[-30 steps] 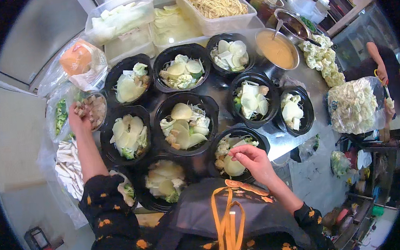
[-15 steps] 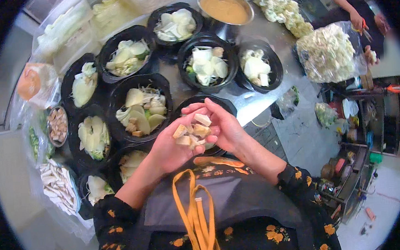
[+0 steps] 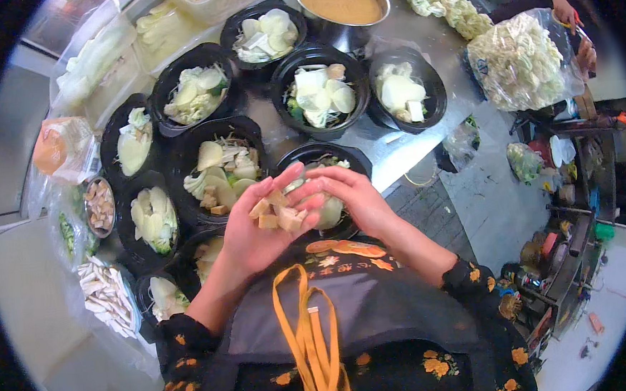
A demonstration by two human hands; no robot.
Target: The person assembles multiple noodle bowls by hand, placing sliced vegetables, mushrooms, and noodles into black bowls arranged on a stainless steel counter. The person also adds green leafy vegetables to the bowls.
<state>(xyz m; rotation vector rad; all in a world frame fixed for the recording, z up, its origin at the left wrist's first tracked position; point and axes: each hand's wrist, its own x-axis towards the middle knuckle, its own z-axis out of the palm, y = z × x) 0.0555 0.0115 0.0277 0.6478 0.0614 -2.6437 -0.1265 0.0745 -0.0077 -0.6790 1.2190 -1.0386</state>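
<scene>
Pale, golden-edged tofu cubes (image 3: pixel 278 213) lie in my left hand (image 3: pixel 242 232), which is cupped around them in front of my apron. My right hand (image 3: pixel 360 203) reaches in from the right, its fingers stretched toward the cubes and overlapping my left fingertips; whether it touches a cube I cannot tell. Beneath both hands is a black bowl (image 3: pixel 360 162) with greens and pale slices, partly hidden by them. To the left of that, another black bowl (image 3: pixel 193 142) holds sliced vegetables, mushrooms and a few tofu cubes.
Several more filled black bowls (image 3: pixel 278 101) crowd the metal table (image 3: pixel 423 60). A small bowl of cubes (image 3: pixel 100 207) and white strips (image 3: pixel 108 297) sit left. At the back are a pot of orange-brown sauce (image 3: pixel 344 3) and bagged cauliflower (image 3: pixel 516 65). A co-worker's hand (image 3: pixel 565 11) shows at far right.
My left hand has shifted slightly left with the tofu cubes. My right hand has drawn away from under them, and more of the bowl below shows. The view has shifted slightly.
</scene>
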